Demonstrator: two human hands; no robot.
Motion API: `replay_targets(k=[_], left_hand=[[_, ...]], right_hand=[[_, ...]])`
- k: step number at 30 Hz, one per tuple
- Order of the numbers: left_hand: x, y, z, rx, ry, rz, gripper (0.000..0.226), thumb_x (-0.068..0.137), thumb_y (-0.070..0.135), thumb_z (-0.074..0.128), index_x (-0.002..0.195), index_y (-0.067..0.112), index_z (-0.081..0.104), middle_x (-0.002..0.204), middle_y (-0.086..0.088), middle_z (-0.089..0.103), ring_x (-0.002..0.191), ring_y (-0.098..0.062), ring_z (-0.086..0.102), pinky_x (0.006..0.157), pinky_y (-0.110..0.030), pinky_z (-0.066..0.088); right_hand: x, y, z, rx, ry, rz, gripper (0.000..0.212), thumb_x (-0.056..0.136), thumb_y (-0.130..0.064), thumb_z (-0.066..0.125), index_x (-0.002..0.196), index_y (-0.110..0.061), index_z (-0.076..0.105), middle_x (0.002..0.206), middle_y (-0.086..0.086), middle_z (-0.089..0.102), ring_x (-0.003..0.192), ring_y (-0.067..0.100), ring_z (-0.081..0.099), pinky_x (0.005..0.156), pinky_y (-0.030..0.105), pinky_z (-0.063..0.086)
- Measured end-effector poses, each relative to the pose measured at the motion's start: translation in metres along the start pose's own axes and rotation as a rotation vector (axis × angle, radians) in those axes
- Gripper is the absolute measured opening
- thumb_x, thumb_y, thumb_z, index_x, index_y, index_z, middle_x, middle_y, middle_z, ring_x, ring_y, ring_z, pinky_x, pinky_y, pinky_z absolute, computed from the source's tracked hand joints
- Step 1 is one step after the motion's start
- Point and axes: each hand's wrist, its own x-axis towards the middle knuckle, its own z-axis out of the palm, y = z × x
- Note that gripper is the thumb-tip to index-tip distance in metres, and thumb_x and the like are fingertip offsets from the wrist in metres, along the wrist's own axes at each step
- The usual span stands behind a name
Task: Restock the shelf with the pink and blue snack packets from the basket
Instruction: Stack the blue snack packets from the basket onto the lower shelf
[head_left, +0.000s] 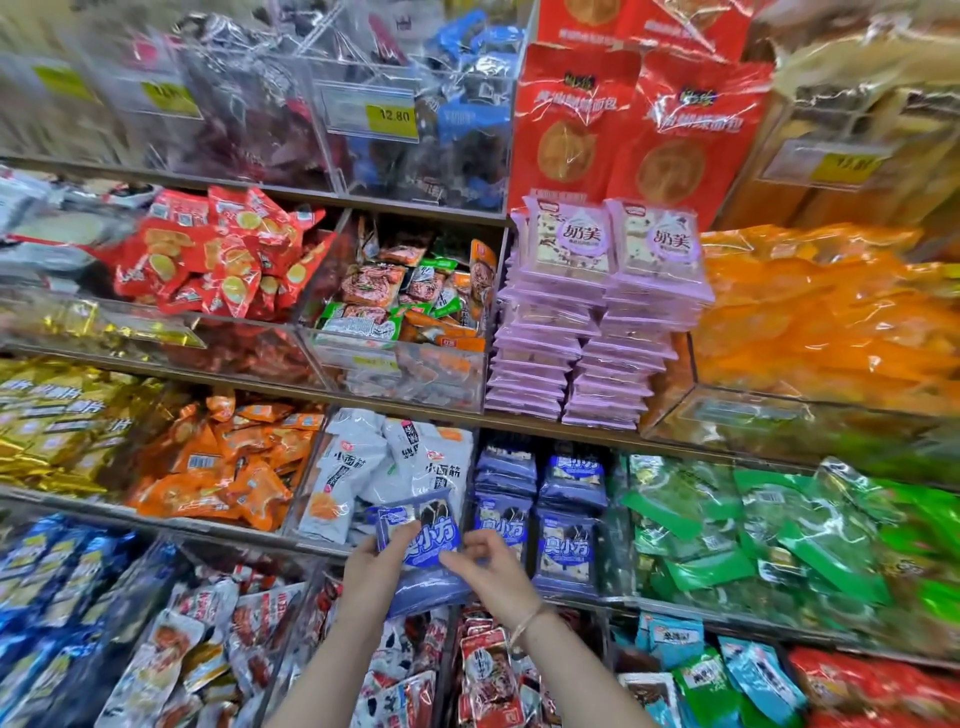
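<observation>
Packets (422, 538), blue, maybe four, between two hands (371, 564) (485, 566)

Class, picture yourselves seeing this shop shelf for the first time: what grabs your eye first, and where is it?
The left hand and right hand grip a bundle of blue plastic snack packets at bottom centre, beside matching blue stacks. Above those rise two tall piles of flat pink packets, with big red plastic bags above them.
</observation>
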Motion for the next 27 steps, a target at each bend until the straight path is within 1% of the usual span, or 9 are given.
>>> replay_targets(k=[4,7,11,13,15,17,21,25,27], left_hand=[[-0.004,0.002,0.002,0.038,-0.001,0.051,0.059,0.070,0.050,0.076,0.113,0.011,0.063,0.117,-0.016,0.065,0.098,-0.029,0.064,0.083,-0.040,0.051],[-0.004,0.002,0.003,0.052,0.005,0.041,0.085,0.074,0.065,0.065,0.136,0.009,0.047,0.126,-0.020,0.058,0.111,-0.034,0.059,0.096,-0.048,0.047],[0.002,-0.003,0.004,0.029,0.076,0.030,0.078,0.088,0.059,0.049,0.146,0.009,0.033,0.076,0.010,0.045,0.067,-0.006,0.044,0.075,-0.034,0.038],[0.000,-0.003,0.005,0.020,0.061,0.029,0.072,0.092,0.051,0.050,0.147,0.009,0.029,0.102,0.006,0.056,0.089,-0.014,0.055,0.087,-0.039,0.039],[-0.002,-0.002,0.003,0.018,0.041,0.023,0.070,0.094,0.046,0.050,0.148,0.009,0.027,0.145,-0.007,0.042,0.129,-0.028,0.044,0.105,-0.045,0.032],[-0.002,-0.002,0.001,0.001,0.032,0.015,0.069,0.094,0.045,0.050,0.148,0.009,0.026,0.154,-0.010,0.030,0.139,-0.029,0.033,0.110,-0.046,0.028],[-0.003,-0.002,0.000,-0.005,0.030,0.012,0.067,0.094,0.046,0.049,0.147,0.011,0.030,0.152,-0.010,0.033,0.137,-0.030,0.036,0.109,-0.046,0.030],[-0.005,-0.001,-0.002,-0.037,0.021,-0.005,0.067,0.093,0.046,0.051,0.147,0.011,0.031,0.150,-0.010,0.037,0.135,-0.030,0.039,0.108,-0.045,0.032],[-0.005,0.000,-0.003,-0.046,0.021,-0.008,0.069,0.092,0.046,0.053,0.147,0.011,0.031,0.150,-0.010,0.037,0.134,-0.029,0.040,0.109,-0.045,0.032]], right_hand=[[0.005,-0.001,0.006,-0.053,0.031,-0.046,0.026,0.089,-0.034,0.060,0.106,-0.019,0.047,0.094,-0.009,0.050,0.090,0.007,0.052,0.069,0.009,0.041],[0.000,0.005,0.004,0.181,0.073,0.010,0.024,0.092,-0.025,0.057,0.113,-0.017,0.047,0.099,-0.006,0.054,0.082,0.005,0.057,0.061,0.011,0.048],[-0.002,0.026,-0.013,0.451,0.342,0.114,0.031,0.094,-0.027,0.053,0.121,-0.012,0.048,0.117,0.012,0.058,0.070,0.015,0.056,0.062,0.025,0.046],[0.002,0.030,-0.028,0.504,0.464,0.150,0.027,0.095,-0.028,0.051,0.117,-0.013,0.048,0.112,0.010,0.055,0.060,0.014,0.051,0.056,0.024,0.045],[0.016,0.025,-0.044,0.492,0.527,0.162,0.028,0.095,-0.028,0.050,0.116,-0.009,0.049,0.108,0.010,0.055,0.053,0.013,0.046,0.047,0.020,0.043],[0.036,0.012,-0.056,0.481,0.547,0.167,0.032,0.096,-0.027,0.049,0.121,-0.007,0.049,0.110,0.011,0.057,0.054,0.012,0.046,0.045,0.018,0.043],[0.070,-0.018,-0.064,0.655,0.520,0.137,0.034,0.096,-0.019,0.050,0.126,-0.004,0.046,0.105,0.006,0.053,0.063,0.016,0.051,0.061,0.025,0.048],[0.081,-0.022,-0.065,0.875,0.448,0.109,0.048,0.095,-0.005,0.050,0.140,-0.004,0.033,0.137,0.019,0.044,0.122,0.029,0.051,0.103,0.035,0.042],[0.077,-0.018,-0.062,0.856,0.435,0.086,0.056,0.094,-0.003,0.050,0.144,-0.010,0.025,0.148,0.017,0.032,0.131,0.028,0.042,0.111,0.037,0.034]])
